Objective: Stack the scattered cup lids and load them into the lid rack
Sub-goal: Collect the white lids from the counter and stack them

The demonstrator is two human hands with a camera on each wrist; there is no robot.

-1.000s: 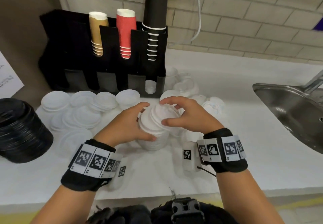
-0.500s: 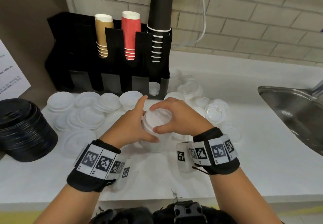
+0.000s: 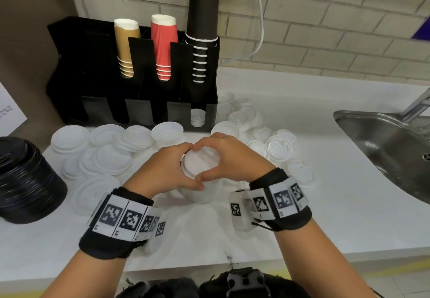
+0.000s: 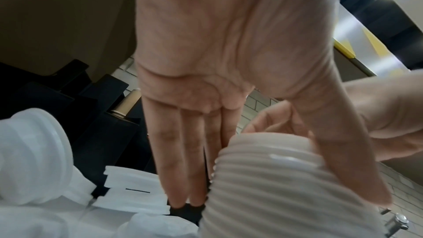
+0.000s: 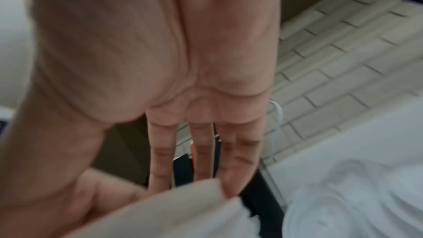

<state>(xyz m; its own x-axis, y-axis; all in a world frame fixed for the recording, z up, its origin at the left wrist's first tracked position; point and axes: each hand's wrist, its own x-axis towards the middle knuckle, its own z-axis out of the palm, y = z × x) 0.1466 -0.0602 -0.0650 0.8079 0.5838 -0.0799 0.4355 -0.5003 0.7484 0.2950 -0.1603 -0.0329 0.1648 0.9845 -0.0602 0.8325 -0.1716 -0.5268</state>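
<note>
A tall stack of white cup lids point(image 3: 202, 194) stands on the white counter point(image 3: 314, 216) in front of me. My left hand point(image 3: 183, 168) and right hand point(image 3: 215, 161) ring its top, thumbs and forefingers curled round it and nearly meeting. In the left wrist view the ribbed lid stack point(image 4: 274, 178) lies between thumb and fingers point(image 4: 183, 151). The right wrist view is blurred; the lid stack point(image 5: 160, 211) sits under the fingers point(image 5: 203, 151). Behind stands the black lid rack point(image 3: 139, 106), with a white lid point(image 3: 197, 117) in its rightmost lower slot.
Loose white lids lie scattered left point(image 3: 111, 155) and right point(image 3: 277, 144) of the stack. The rack's top holds brown point(image 3: 125, 48), red point(image 3: 162, 46) and black cups point(image 3: 202, 25). A pile of black lids point(image 3: 25, 181) sits far left, a steel sink point(image 3: 391, 148) far right.
The top lids were tilted and offset; both hands have closed round the stack's top and the lids now sit straight.
</note>
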